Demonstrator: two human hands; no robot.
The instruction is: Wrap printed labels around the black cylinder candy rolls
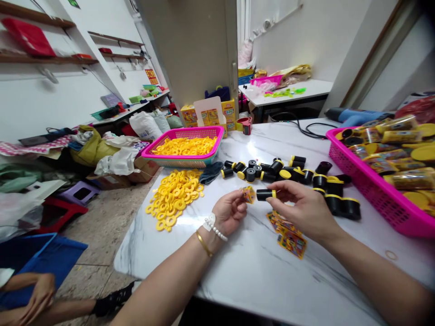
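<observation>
Pinched in the fingers of my left hand [231, 212] is a small printed wrapper [249, 194], orange with a colourful pattern and curled at the edge. Just to its right, my right hand [301, 206] grips a black cylinder [265, 194] with a yellow rim, lying sideways between thumb and fingers. The cylinder's left end faces the wrapper, close to it; whether they touch I cannot tell. Below my right hand lies a loose stack of flat printed wrappers [292, 242]. Behind both hands, several similar black cylinders [335, 204] with yellow rims stand or lie on the table.
Yellow rings [176, 194] are heaped at the table's left, before a pink basket [183, 158] of more rings. A dark cloth [211, 173] lies beside them. Another pink basket [380, 199] with printed tubes stands right, near a blue heat gun [356, 116]. A person's hand [41, 292] shows lower left.
</observation>
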